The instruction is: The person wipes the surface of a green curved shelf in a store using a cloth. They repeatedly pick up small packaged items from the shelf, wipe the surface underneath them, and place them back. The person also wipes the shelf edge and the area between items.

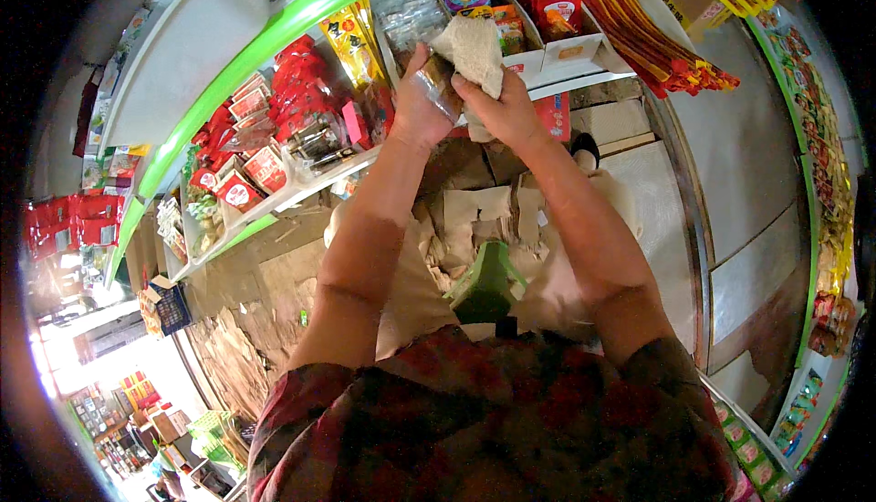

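My left hand (423, 113) grips a small brown packet (441, 83) with a shiny clear wrapper. A cream cloth (471, 49) is bunched in my right hand (510, 110), its folded top standing above my fingers. The two hands are close together, with the cloth beside the packet; whether they touch is hard to tell. Just beyond them lies a stack of clear, silvery packets (412, 17) on the shelf. To their left are long yellow packets (350, 36), and to their right an open carton (571, 50) holds red packets.
The green-edged shelf (342, 164) curves leftward, carrying red packets (301, 81) and a clear bin (205, 218). Long red-and-yellow snack strips (636, 23) overhang the right end. A green stool (487, 276) is between my legs, above torn cardboard (479, 209) on the floor.
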A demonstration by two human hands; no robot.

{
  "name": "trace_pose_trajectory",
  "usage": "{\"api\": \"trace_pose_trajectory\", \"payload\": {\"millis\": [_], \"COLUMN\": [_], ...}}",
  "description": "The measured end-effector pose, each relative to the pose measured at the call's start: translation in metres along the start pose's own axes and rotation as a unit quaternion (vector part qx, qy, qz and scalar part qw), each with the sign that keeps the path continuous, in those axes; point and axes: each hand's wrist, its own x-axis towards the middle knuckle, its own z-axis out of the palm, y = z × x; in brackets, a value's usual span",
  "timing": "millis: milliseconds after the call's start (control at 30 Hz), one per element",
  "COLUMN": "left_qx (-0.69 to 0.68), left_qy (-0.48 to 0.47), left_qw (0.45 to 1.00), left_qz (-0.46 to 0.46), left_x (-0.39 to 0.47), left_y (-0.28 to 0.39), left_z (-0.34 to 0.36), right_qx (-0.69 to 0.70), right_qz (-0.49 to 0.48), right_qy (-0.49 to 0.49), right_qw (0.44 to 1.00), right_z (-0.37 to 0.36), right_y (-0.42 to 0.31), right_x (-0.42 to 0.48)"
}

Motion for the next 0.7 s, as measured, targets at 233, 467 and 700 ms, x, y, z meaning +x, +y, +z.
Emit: {"api": "trace_pose_trajectory", "payload": {"millis": [233,467,700], "left_qx": [-0.090,-0.124,-0.022], "left_qy": [-0.146,-0.165,-0.039], "left_qw": [0.984,0.977,0.999], "left_qz": [0.056,0.047,0.022], "left_x": [0.000,0.014,-0.015], "left_y": [0.015,0.018,0.019], "left_z": [-0.037,-0.055,-0.013], "right_qx": [-0.245,-0.199,-0.119], "right_qz": [-0.228,-0.215,0.082], "right_qy": [-0.164,-0.176,0.027], "right_qw": [0.928,0.940,0.989], "right_z": [0.040,0.024,-0.028], "right_y": [-0.025,-0.025,0.022], "right_x": [-0.021,0.011,0.051]}}
